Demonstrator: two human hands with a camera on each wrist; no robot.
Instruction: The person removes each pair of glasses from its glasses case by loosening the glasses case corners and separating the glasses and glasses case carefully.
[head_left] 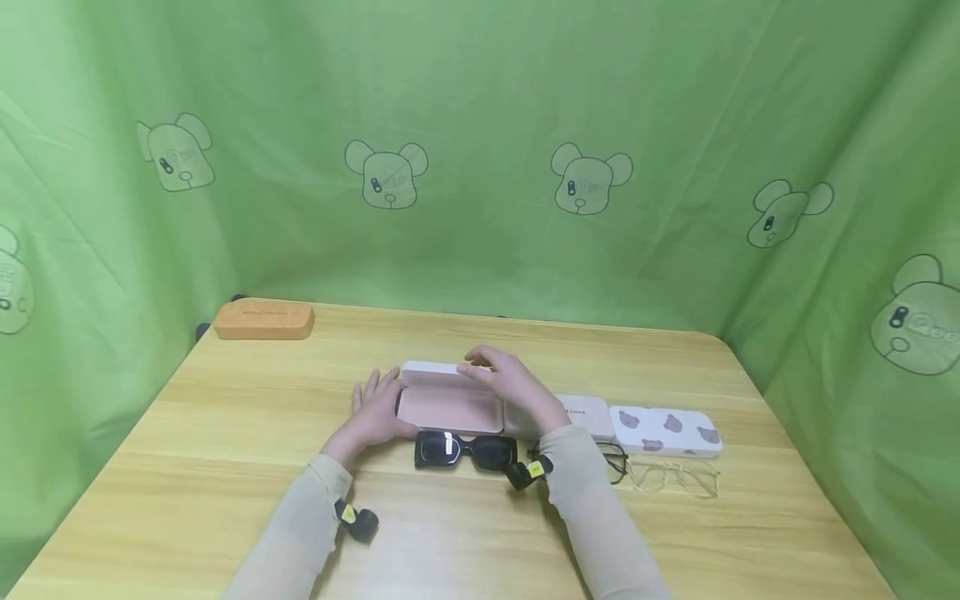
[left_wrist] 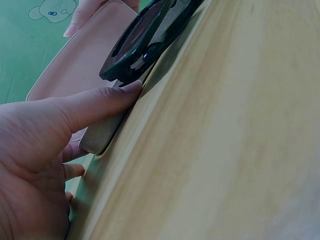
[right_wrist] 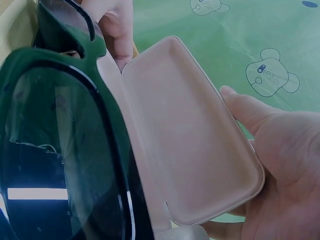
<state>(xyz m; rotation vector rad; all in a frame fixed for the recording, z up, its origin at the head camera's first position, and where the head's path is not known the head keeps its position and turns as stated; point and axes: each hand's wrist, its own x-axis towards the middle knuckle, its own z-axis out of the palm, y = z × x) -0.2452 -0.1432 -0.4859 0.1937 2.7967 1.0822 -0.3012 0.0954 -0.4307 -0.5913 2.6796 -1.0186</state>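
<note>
An eyeglass case (head_left: 450, 431) with a pale pink lining lies open between both hands, its lid (right_wrist: 192, 135) raised at the back. My left hand (head_left: 377, 414) grips the case's left end, thumb along the front wall and fingers round the end. At the lid's free edge is my right hand (head_left: 517, 388), its thumb (right_wrist: 245, 107) at the rim and fingers behind the lid. Dark sunglasses (head_left: 491, 452) lie folded just in front of the case; they loom large in the right wrist view.
Right of the open case lie a pale lettered case (head_left: 588, 410) and a white bear-print case (head_left: 663, 429). Before them are black-framed glasses (head_left: 617, 462), partly behind the right arm, and clear-framed glasses (head_left: 678, 477). An orange case (head_left: 264, 321) sits at the table's far left corner.
</note>
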